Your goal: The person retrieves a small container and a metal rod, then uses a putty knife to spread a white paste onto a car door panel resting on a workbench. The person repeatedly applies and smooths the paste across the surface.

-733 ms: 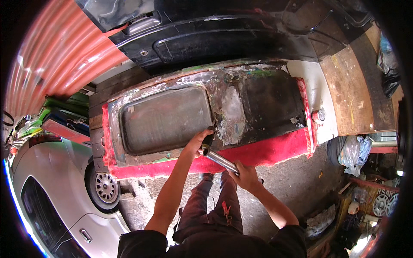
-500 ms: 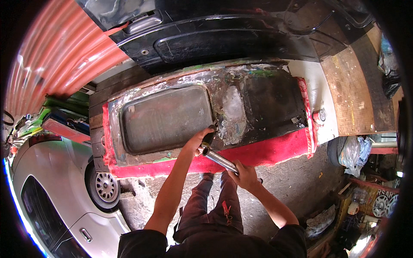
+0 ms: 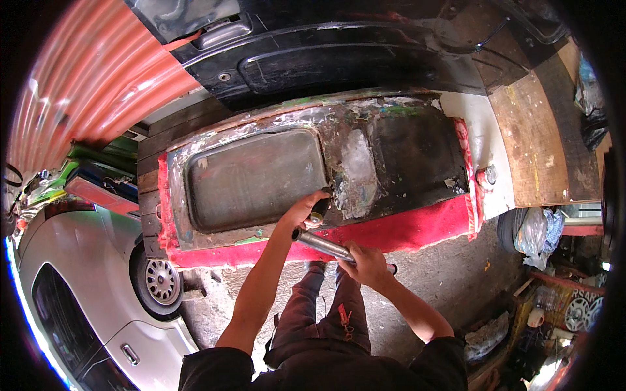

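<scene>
A worn metal panel (image 3: 391, 156) with a recessed rectangular section (image 3: 254, 179) lies on red cloth (image 3: 417, 231) over a bench. My left hand (image 3: 306, 210) grips a small dark tool (image 3: 320, 207) pressed upright against the panel beside the recess. My right hand (image 3: 365, 262) holds a grey metal pipe (image 3: 323, 244) lying across the panel's near edge, its left end close under my left hand.
A black car body part (image 3: 339, 58) lies behind the panel. A silver car (image 3: 98, 293) with a wheel stands at the lower left. Corrugated red sheet (image 3: 85, 85) is at the upper left, a wooden board (image 3: 531, 143) at the right, and clutter (image 3: 554, 306) at the lower right.
</scene>
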The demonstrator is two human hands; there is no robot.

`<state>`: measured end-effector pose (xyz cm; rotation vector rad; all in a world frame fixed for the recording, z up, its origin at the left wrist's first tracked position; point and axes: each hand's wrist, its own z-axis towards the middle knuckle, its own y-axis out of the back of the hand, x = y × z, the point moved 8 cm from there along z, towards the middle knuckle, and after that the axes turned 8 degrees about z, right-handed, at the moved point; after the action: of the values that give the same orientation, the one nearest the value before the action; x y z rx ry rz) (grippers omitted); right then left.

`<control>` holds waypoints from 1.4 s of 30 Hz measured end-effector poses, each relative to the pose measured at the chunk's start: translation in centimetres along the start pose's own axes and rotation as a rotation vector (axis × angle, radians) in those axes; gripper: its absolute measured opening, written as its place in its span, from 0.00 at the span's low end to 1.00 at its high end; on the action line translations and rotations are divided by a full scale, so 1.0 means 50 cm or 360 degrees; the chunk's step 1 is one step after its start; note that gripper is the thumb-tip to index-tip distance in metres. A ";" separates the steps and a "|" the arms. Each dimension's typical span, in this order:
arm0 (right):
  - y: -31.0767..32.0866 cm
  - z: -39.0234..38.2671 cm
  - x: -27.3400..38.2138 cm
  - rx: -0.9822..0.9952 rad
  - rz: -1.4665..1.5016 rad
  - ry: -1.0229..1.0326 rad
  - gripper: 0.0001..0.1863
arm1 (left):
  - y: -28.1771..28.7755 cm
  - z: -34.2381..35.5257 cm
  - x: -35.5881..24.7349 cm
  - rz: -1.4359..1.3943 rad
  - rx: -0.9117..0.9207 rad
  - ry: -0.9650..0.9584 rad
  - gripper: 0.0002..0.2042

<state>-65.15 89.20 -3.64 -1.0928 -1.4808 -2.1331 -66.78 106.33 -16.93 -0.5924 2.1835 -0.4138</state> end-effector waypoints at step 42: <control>0.024 -0.065 -0.081 -0.0291 0.0221 -0.0445 0.15 | -0.017 -0.050 0.047 -0.0095 -0.0471 -0.0209 0.17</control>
<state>-63.04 85.15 -6.38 -1.5663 -1.2926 -2.1178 -69.81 104.58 -16.49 -0.8238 2.1186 -0.0780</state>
